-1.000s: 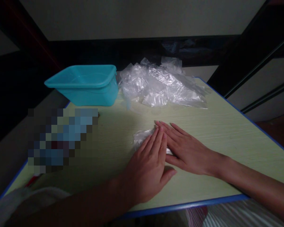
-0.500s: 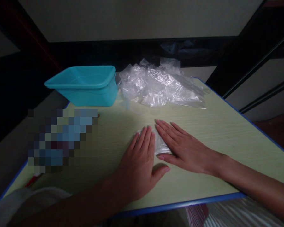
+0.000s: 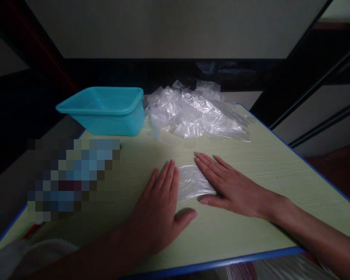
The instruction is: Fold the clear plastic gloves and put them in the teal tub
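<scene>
Pressing clear plastic bag (image 3: 194, 181) flat on wood-grain tabletop (image 3: 265, 159), with left hand (image 3: 161, 206) at left end, right hand (image 3: 230, 186) over right end; palms down, fingers straight, grasping nothing. Could crease or skew if pressed unevenly or dragged by clinging fingertips; could curl up if released too soon. Farther back, beside turquoise plastic basin (image 3: 113, 123): heaped, crumpled plastic bags (image 3: 198, 112).

- Left hand (image 3: 160, 210) lies palm down, fingers (image 3: 162, 175) straight and pointing away from the body — left thumb (image 3: 185, 221) stretched out to the right.
- Right hand (image 3: 230, 190) is palm down too, fingers angled forward and left, right thumb (image 3: 216, 202) spread.
- Left forearm (image 3: 105, 245) enters lower left, right forearm (image 3: 317, 229) lower right.
- Hands apart — not touching each other.
</scene>
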Demonstrator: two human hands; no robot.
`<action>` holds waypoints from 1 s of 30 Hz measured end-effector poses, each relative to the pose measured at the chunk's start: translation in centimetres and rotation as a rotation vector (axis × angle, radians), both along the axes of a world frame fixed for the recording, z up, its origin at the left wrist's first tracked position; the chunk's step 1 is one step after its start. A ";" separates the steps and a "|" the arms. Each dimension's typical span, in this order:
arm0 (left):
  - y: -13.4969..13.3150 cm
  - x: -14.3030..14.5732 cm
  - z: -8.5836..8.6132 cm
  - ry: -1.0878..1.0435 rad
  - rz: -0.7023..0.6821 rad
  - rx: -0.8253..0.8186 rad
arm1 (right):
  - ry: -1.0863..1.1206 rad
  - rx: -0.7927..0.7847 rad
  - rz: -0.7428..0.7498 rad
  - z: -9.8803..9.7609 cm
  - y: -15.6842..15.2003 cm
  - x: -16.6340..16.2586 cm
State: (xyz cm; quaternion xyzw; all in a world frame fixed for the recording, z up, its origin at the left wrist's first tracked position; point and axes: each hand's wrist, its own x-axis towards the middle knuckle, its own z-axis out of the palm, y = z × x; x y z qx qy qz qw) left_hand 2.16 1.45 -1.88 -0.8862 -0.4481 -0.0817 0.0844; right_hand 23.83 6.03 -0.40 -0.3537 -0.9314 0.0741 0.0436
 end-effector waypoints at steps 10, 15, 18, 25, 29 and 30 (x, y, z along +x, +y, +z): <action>0.4 0.4 1.0 -0.063 -0.110 -0.023 | 0.059 0.148 0.289 2.1 0.7 1.4; 0.5 0.2 0.7 -0.047 -0.122 -0.151 | 0.079 0.177 0.284 2.0 0.4 1.2; 0.6 0.2 0.5 -0.052 -0.111 -0.182 | 0.090 0.215 0.292 2.0 0.4 1.2; 0.6 0.2 0.6 -0.063 -0.101 -0.220 | 0.113 0.372 0.287 1.7 1.0 1.4; 0.6 0.2 0.7 -0.092 -0.098 -0.235 | 0.193 0.405 0.277 2.1 1.1 1.7; 0.6 0.3 0.7 -0.106 -0.102 -0.235 | 0.223 0.392 0.271 2.3 1.0 1.7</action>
